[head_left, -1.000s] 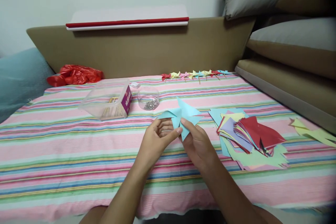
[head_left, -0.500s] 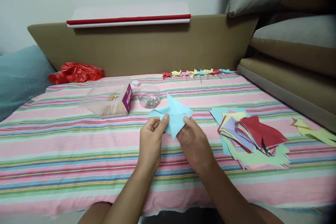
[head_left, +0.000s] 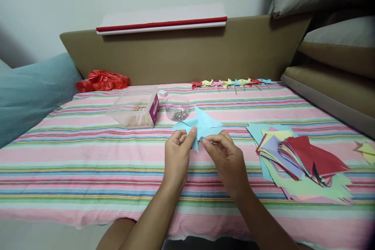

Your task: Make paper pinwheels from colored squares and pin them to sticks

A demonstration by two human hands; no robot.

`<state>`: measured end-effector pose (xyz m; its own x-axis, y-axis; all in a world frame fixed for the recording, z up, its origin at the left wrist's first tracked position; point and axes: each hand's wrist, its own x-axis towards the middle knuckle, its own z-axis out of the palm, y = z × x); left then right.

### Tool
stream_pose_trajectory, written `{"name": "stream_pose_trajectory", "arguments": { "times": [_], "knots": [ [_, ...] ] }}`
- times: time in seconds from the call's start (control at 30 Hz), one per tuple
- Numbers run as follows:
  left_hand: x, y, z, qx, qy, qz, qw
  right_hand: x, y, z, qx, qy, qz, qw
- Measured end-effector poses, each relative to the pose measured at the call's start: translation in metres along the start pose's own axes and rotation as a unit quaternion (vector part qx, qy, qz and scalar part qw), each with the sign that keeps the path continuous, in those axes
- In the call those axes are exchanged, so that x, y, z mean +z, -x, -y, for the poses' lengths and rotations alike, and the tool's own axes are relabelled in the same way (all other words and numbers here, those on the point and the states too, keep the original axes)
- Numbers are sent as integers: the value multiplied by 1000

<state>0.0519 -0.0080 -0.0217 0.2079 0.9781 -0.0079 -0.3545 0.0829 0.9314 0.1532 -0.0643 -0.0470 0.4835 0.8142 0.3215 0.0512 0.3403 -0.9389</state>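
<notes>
A light blue paper (head_left: 205, 122), cut and partly folded into pointed flaps, is held up over the striped cloth. My left hand (head_left: 179, 152) grips it at the left, thumb on top near the middle. My right hand (head_left: 227, 156) pinches a lower right edge of the same paper between thumb and forefinger. Just behind the paper stands a round clear container (head_left: 177, 109) with small metal pieces inside. The undersides of the folds are hidden.
A clear plastic box (head_left: 131, 101) with thin sticks lies left of the round container. Coloured paper sheets (head_left: 310, 154) are piled at the right. Small paper pinwheels (head_left: 227, 83) line the back edge, and a red plastic bag (head_left: 107, 81) lies back left.
My right hand's fingers have shifted from the paper's right corner down to its lower edge, and that flap is now drawn in. The whole view has swung left.
</notes>
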Motion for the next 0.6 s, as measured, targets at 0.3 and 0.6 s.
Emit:
{"name": "stream_pose_trajectory", "arguments": {
  "times": [0.3,0.6],
  "knots": [
    [5,7,3,-6,-47,31,998,-1,-1,6,71,-6,-78,994],
    [5,7,6,-5,-55,31,998,0,-4,5,88,-53,-97,990]
  ]
}}
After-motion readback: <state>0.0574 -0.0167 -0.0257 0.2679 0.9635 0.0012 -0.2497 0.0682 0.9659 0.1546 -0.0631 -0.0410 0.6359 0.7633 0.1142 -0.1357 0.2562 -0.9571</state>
